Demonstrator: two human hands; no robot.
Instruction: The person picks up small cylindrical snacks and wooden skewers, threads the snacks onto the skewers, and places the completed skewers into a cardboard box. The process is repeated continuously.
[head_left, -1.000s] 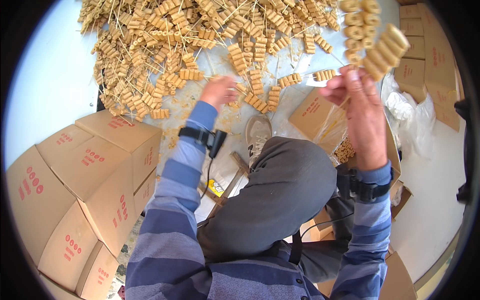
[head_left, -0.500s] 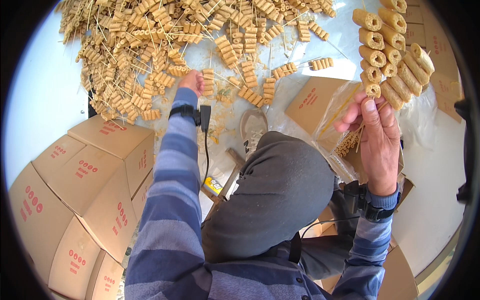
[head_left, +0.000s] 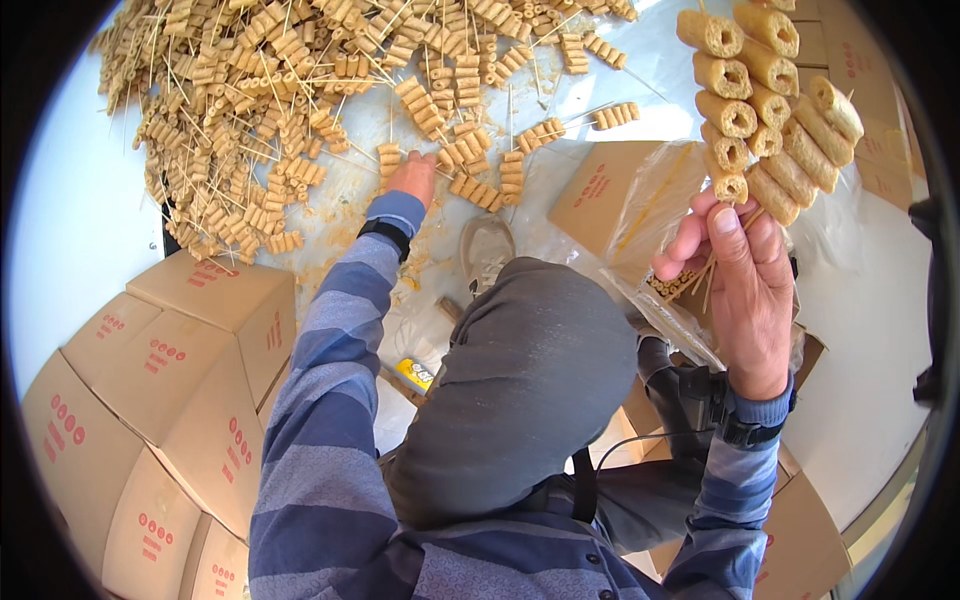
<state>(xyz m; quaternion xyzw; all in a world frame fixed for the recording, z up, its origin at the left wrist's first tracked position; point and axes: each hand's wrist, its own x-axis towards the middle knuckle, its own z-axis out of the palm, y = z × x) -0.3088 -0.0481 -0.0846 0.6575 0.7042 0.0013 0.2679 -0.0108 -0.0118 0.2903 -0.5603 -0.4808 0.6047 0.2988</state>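
My right hand [head_left: 745,270] is raised at the right. Its thumb and fingers pinch the thin sticks of several skewers [head_left: 728,118], each threaded with hollow, golden-brown rolls; the rolls fan out above the fingers. My left hand [head_left: 412,178] reaches down to the loose skewers in front of me, its fingers closed at the near end of a tilted skewer [head_left: 464,148]. The fingertips are partly hidden by the back of the hand. Just left of those fingers lies another skewer [head_left: 389,162], and a further one [head_left: 476,192] lies to their right.
A large heap of skewers [head_left: 230,120] covers the far left. Cardboard boxes [head_left: 200,310] are stacked at my left. An open carton with a clear plastic liner [head_left: 640,220] stands below my right hand, with skewers inside. My bent knee [head_left: 520,370] is between my arms.
My left hand has moved rightward past one skewer to the neighbouring one, which now lies more tilted. The right hand still holds its bunch. The whole view has shifted a little.
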